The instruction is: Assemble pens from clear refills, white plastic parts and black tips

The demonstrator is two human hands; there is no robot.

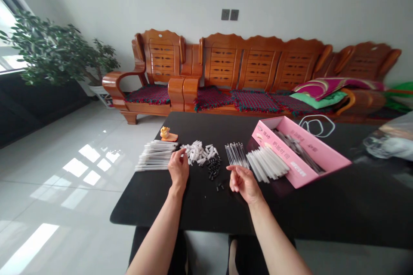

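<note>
My left hand (179,168) is closed with curled fingers, at the right end of a stack of white pen barrels (155,157) with black tips. Its fingertips meet the edge of a heap of small white pen parts (197,152); anything in its grip is too small to make out. My right hand (244,182) hovers over the table just before a row of clear pen refills (236,154), thumb and fingers drawn together, and what they hold is hidden. Between the hands lies a pile of small black pen parts (213,167), with a few loose black pieces (220,187) closer to me.
White tubes (267,163) lie beside a pink box (334,164) holding dark strips. A small yellow figurine (164,132) sits at the back left of the black table (145,200). A white cord loop (318,126) and a plastic bag (390,137) are at right. Behind stands a wooden sofa (222,62).
</note>
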